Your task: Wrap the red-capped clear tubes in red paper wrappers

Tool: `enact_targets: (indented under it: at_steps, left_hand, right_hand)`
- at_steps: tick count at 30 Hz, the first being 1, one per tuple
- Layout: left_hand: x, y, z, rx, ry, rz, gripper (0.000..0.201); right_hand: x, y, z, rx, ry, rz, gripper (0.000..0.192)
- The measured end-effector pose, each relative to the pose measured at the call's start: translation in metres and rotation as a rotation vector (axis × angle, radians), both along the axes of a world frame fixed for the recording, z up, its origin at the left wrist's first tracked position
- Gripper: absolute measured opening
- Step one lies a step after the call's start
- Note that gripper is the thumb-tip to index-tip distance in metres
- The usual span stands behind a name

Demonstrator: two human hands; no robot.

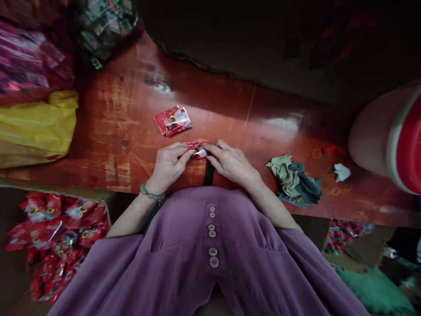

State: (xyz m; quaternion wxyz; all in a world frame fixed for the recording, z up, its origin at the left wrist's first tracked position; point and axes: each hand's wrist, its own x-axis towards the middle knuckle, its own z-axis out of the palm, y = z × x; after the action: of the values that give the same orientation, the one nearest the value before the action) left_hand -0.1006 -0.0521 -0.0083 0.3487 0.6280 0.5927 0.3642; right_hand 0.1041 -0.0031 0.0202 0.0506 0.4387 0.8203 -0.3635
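Observation:
Near the table's front edge, a small red printed packet [198, 150] is held between both hands. My left hand [171, 164] pinches its left end with thumb and fingers, and a green bead bracelet circles that wrist. At the packet's right end, my right hand [230, 160] grips with thumb and forefinger. The fingers partly cover the packet, so its full shape is hidden. Just beyond my left hand lies a small stack of flat red printed packets [171, 121]. A black strap [208, 174] runs over the table edge below the held packet.
The red wooden table [230, 105] bears crumpled cloths [294, 180], yellow rubber bands [333, 191] and a large white tub [371, 131] at right. A yellow bag [36, 129] lies at left. A carton below holds many red packets [62, 237]. Cardboard [263, 44] stands behind.

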Motion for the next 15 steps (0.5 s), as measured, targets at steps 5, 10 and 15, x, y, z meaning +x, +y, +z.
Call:
enact_targets:
  at_steps: [5,10,15]
  left_hand:
    - [0.002,-0.002,0.005,0.053,-0.032,0.095,0.006]
    - [0.008,-0.005,0.015,0.258,0.035,0.026,0.007]
    - [0.012,-0.008,0.022,0.452,0.101,-0.100,0.008]
  right_hand:
    - [0.019,-0.004,-0.017,-0.443,0.632,-0.433,0.060]
    - [0.037,-0.016,-0.012,-0.847,0.941,-0.717,0.051]
    - [0.040,-0.027,0.001,-0.830,1.057,-0.839,0.044]
